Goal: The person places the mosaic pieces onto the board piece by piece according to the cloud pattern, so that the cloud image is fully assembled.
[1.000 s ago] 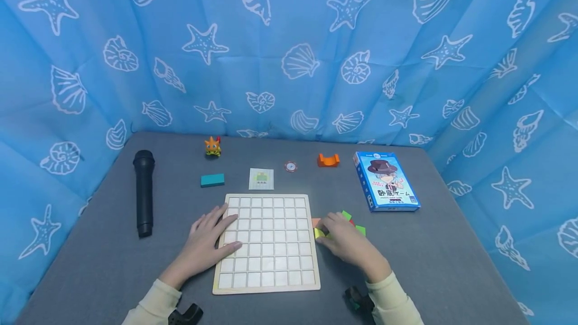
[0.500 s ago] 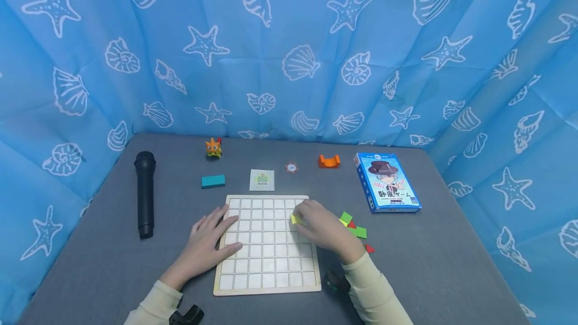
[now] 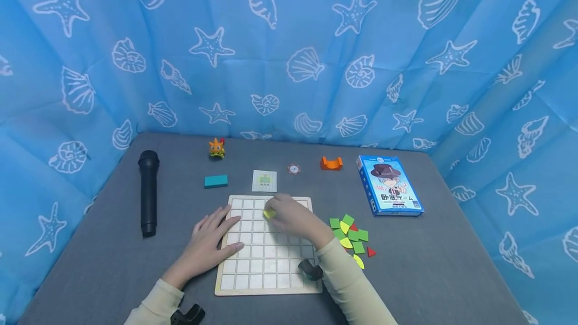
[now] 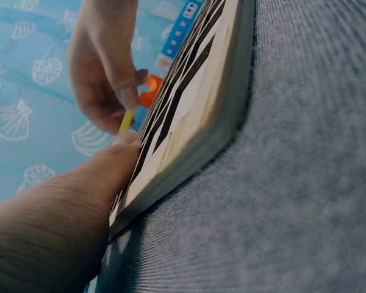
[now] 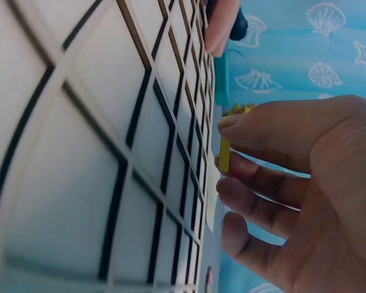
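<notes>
A wooden grid board lies flat on the grey table. My left hand rests flat on its left edge, fingers straight, thumb against the rim. My right hand hovers over the board's upper rows and pinches a small yellow tile between thumb and fingers; the tile stands edge-on just above the board, and it shows in the left wrist view too. A heap of green, yellow and red tiles lies right of the board.
Behind the board lie a small card, a teal block, an orange toy figure, a round chip and an orange holder. A black microphone lies left, a blue game box right. Blue fabric walls surround the table.
My right hand left the tile heap with a yellow tile and moved left across the board to its upper middle. The left hand stayed on the board's edge.
</notes>
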The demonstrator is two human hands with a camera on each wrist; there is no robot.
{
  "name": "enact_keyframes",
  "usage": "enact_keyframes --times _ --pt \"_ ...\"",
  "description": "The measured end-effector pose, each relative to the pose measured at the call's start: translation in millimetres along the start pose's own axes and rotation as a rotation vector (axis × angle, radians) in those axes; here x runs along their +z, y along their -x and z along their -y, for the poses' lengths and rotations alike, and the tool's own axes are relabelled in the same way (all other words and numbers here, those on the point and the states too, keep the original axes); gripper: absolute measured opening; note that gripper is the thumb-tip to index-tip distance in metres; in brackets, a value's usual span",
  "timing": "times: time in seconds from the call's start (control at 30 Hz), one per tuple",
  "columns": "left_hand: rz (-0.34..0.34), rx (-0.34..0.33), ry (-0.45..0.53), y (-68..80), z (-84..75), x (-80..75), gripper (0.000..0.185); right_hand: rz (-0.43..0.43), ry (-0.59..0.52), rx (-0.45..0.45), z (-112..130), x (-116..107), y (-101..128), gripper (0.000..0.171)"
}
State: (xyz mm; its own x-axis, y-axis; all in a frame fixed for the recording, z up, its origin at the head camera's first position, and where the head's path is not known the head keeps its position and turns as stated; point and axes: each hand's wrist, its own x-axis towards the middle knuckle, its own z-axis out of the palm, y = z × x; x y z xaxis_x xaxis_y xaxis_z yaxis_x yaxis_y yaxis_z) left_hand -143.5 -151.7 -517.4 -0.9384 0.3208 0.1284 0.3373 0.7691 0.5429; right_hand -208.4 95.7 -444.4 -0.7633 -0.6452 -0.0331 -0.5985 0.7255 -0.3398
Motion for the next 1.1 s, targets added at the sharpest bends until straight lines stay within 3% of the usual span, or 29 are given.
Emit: enact_keyframes --times 0.33,0.7,1.1 --pt "0.013 0.003 0.002 -1.0 1.4 1.0 0.069 -0.013 0.058 -0.084 3.1 12.6 -9.2 0.033" --pt "0.003 0.011 0.002 -0.4 0.9 -1.0 0.067 -0.080 0.072 -0.044 1.0 18.8 -10.7 0.026" --pt "-0.003 0.006 -0.001 -0.2 1.8 -0.7 0.068 -0.064 0.075 -0.007 6.8 19.9 -16.6 0.023"
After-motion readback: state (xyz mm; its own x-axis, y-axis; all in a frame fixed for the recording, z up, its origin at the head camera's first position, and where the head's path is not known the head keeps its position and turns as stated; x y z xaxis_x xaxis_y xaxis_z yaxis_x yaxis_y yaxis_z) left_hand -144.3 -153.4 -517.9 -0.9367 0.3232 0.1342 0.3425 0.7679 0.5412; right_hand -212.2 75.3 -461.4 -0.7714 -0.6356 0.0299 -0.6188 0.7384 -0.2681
